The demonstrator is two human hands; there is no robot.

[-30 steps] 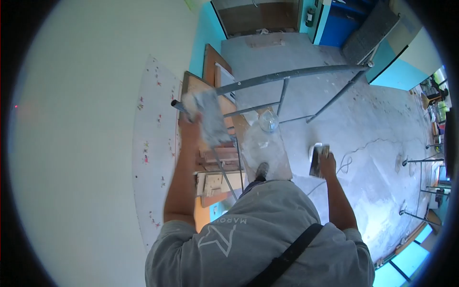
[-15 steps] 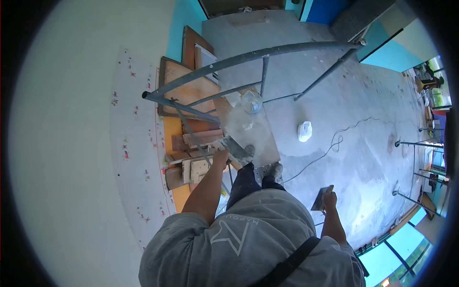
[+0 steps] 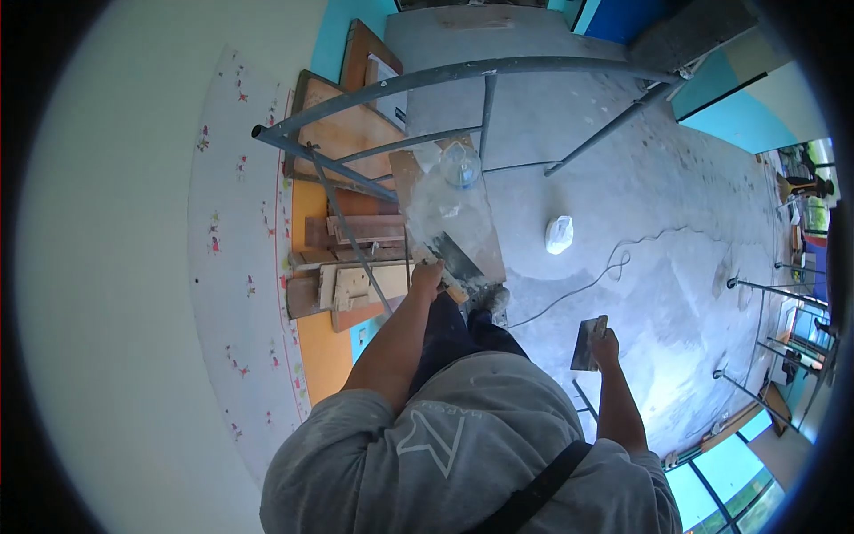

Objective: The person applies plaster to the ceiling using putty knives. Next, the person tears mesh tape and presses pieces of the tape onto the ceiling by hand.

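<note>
The left hand (image 3: pixel 428 278) had come down from the wall, where a second earlier it pressed a trowel (image 3: pixel 452 254) high near the scaffold rail; the blade now lay over the board (image 3: pixel 463 222) just beyond its fingers. The right hand (image 3: pixel 606 342) had dropped lower and outward with its float (image 3: pixel 588 343), which stayed gripped and stood above its fingers.

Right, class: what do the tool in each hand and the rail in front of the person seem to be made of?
Left hand's trowel: grey metal blade, apparently steel, dull and smeared with pale plaster. Right hand's trowel: a flat dark blade, probably metal too; too small to be sure. Rail: round grey tube, likely painted steel, with a matt look.
</note>
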